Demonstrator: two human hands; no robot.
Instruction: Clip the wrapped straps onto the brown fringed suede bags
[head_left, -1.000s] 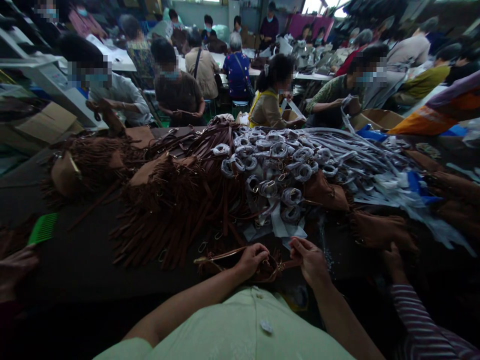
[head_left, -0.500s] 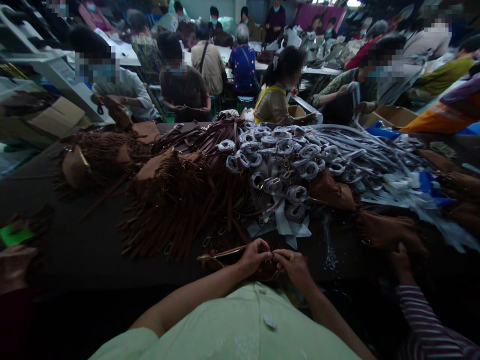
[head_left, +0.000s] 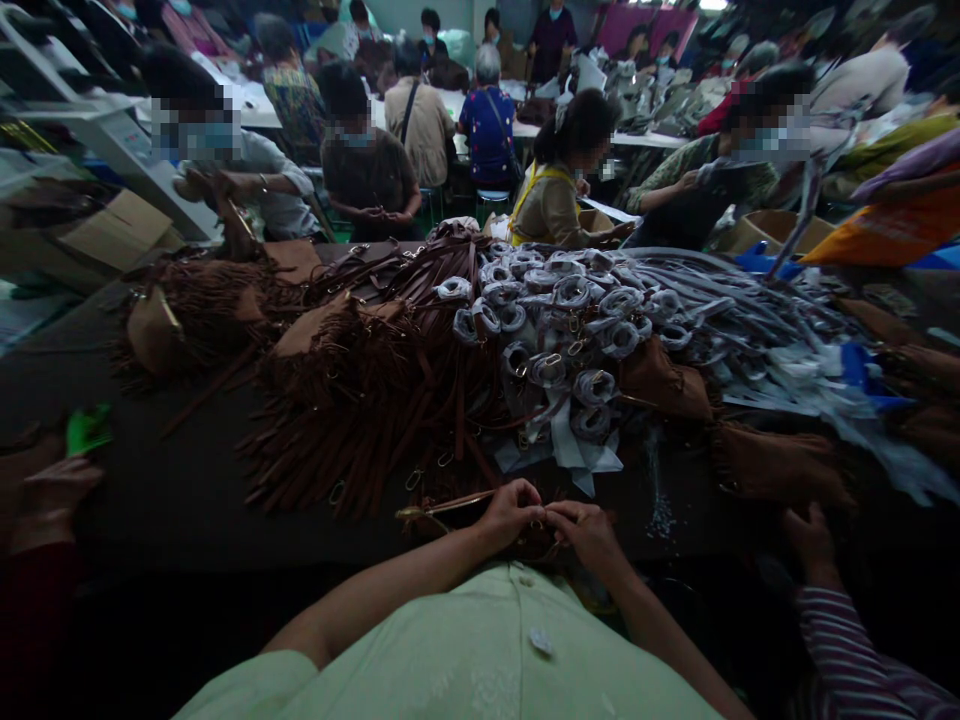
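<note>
Pinching the brown bag (head_left: 534, 544) at the near edge of the table (head_left: 180, 510) with left hand (head_left: 511, 515) and right hand (head_left: 586, 528) (cannot tell by which part). Probably light, soft, floppy; best steadied by the firmer zipped rim (head_left: 463, 501).

The person wears a pale green shirt (head_left: 405, 660) of light, matte cloth, with a vertical front placket (head_left: 519, 640) and a small round button (head_left: 526, 581) near its top edge in view. Lower down sits a pale, shiny, roundish disc (head_left: 540, 642), its exact kind unclear. Faint whitish patterning (head_left: 493, 690) marks the cloth beside the placket. The loose left sleeve (head_left: 281, 675) ends above the elbow; both forearms are bare.
</note>
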